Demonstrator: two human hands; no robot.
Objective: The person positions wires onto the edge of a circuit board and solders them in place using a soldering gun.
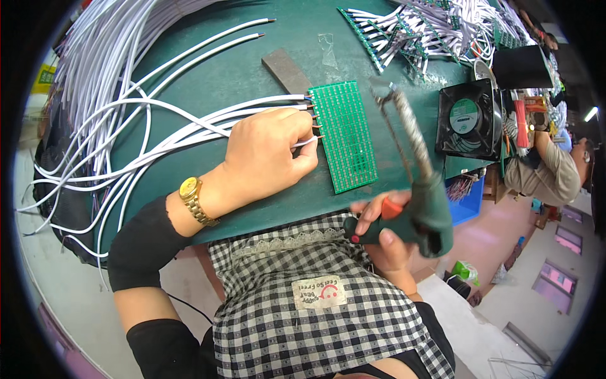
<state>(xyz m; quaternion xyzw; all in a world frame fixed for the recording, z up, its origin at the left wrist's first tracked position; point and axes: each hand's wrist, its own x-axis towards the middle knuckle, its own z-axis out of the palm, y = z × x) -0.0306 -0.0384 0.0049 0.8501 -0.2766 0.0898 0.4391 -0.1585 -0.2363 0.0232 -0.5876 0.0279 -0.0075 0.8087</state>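
1. Head view: the left hand is nearly closed, thumb and forefinger pinching a white cable beside the left edge of the green circuit board; its other fingers are mostly hidden.
2. Whether that cable's bare end touches the board is too small to tell.
3. The right hand is wrapped around the handle of a green soldering gun, blurred; I cannot tell whether a finger presses the orange trigger.
4. The gun's tip, also smeared, shows right of the board.
5. The board lies on the green table; cables hide part of a grey bar near its upper-left corner.
6. The picture's rim cuts off the cable bundle and a co-worker.
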